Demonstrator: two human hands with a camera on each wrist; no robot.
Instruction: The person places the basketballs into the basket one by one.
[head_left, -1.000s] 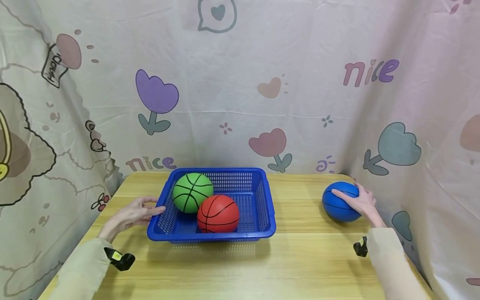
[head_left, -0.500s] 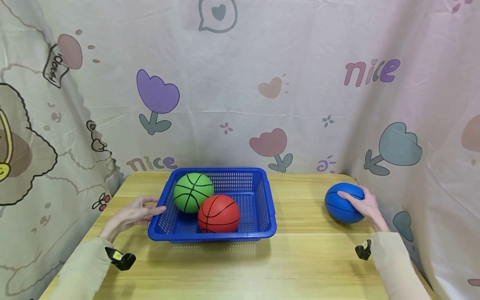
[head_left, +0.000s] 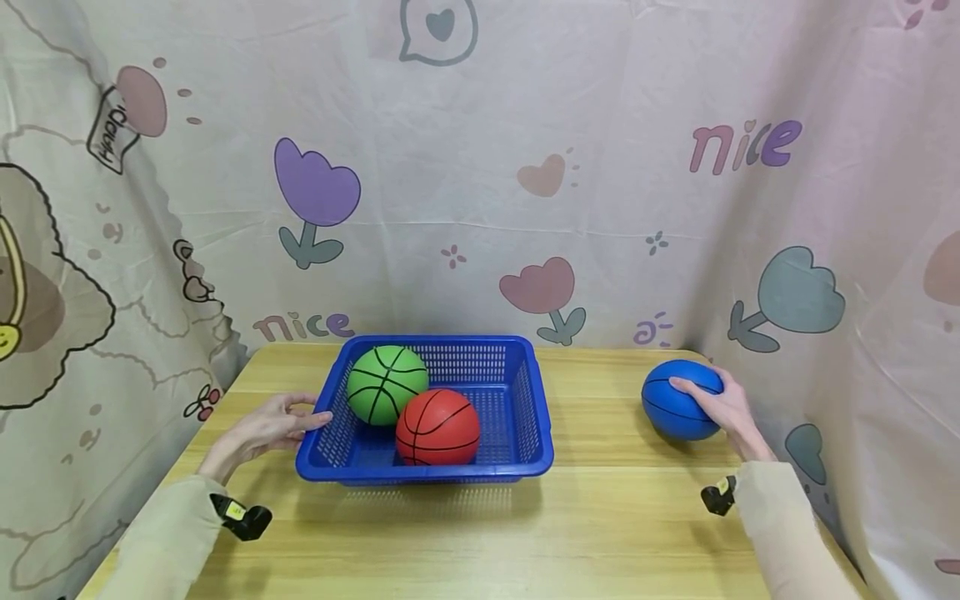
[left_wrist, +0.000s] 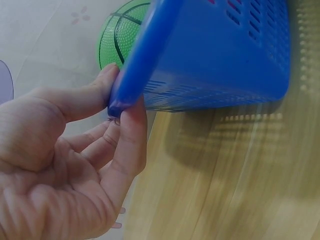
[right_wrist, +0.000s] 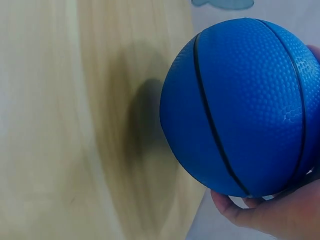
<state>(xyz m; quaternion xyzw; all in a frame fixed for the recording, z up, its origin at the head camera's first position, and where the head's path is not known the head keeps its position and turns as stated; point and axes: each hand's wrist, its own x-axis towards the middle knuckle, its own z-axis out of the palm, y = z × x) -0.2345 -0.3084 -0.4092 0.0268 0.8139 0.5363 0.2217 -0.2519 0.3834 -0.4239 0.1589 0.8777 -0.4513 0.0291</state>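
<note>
At the left end of the blue plastic basket (head_left: pixel 517 433), my left hand (head_left: pixel 266 429) pinches the rim. The left wrist view shows the thumb on one side of that basket rim (left_wrist: pixel 145 55) and curled fingers on the other. Inside the basket lie a green mini basketball (head_left: pixel 386 385) and a red mini basketball (head_left: pixel 437 427), side by side. Off to the right, my right hand (head_left: pixel 727 408) grips a blue mini basketball (head_left: pixel 675 404) from its right side. In the right wrist view a shadow lies beside the blue ball (right_wrist: pixel 245 105); whether it touches the table I cannot tell.
A light wooden table (head_left: pixel 480 542) carries the basket. Patterned cloth (head_left: pixel 450 208) hangs close behind the table and along both sides. Between basket and blue ball lies bare tabletop. Each wrist wears a small black camera.
The blue ball and right hand shifted slightly right and nearer, then back left and a little up in the head view. My left hand, the basket and its two balls have stayed put.
</note>
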